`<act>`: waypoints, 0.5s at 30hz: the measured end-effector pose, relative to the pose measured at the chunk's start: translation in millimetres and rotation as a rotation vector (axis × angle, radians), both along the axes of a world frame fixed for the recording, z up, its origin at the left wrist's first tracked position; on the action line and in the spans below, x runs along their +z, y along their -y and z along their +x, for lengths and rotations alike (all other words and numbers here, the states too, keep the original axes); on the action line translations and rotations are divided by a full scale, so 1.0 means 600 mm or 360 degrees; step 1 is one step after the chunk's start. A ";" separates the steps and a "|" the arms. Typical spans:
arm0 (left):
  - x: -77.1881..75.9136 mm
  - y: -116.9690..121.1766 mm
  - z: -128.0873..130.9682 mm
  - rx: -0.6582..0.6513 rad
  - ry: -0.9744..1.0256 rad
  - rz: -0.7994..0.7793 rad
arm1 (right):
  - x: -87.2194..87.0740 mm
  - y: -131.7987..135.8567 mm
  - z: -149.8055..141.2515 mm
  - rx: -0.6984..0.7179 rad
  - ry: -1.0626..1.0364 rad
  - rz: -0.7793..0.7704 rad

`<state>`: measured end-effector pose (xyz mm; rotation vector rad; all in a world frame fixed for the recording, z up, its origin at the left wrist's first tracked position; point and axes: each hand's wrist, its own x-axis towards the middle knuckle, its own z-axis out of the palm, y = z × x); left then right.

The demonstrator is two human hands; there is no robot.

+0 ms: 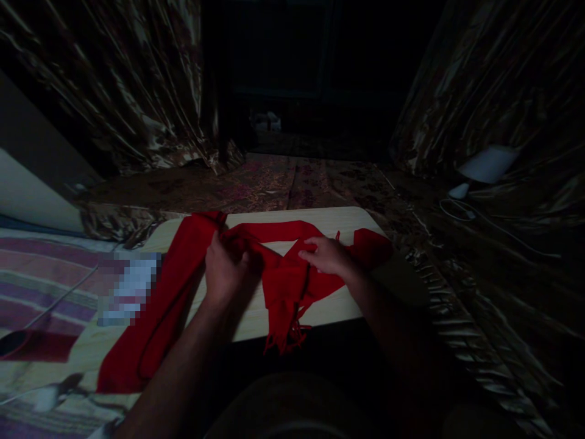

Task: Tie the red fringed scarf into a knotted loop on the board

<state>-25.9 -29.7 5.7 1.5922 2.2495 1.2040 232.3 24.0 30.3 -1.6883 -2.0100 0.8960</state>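
Observation:
A red scarf (pixel 286 277) with a knotted fringe lies looped and crossed over a small pale table, its fringe hanging at the near edge. One long, folded stretch of red cloth runs down the table's left side. My left hand (pixel 225 268) is curled on the scarf at the left of the loop, with cloth between thumb and fingers; its fingertips are partly in shadow. On the other side of the loop, my right hand (pixel 328 255) pinches the scarf between thumb and fingers. A bunched red end lies beyond my right wrist.
The pale table (pixel 338 214) stands on a bed with a striped cover (pixel 50 274). A blurred-out item (pixel 130 289) lies at its left. A white lamp (pixel 489 163) with a cord is at right. Patterned curtains (pixel 150 91) hang at both sides. The room is dim.

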 end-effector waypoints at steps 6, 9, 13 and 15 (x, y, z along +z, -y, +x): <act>0.005 -0.023 0.016 -0.0585 -0.0151 -0.0022 | 0.011 -0.071 0.003 -0.0239 0.0592 0.0560; -0.023 -0.039 0.028 -0.0774 -0.0017 -0.0175 | -0.004 -0.111 0.000 -0.0259 0.0759 0.0441; -0.058 -0.063 0.024 -0.0858 -0.0290 -0.0382 | -0.028 -0.162 -0.003 -0.0220 0.0610 0.0124; -0.065 -0.079 0.014 -0.0908 -0.0376 -0.0443 | -0.036 -0.184 -0.004 -0.0274 0.0268 -0.0006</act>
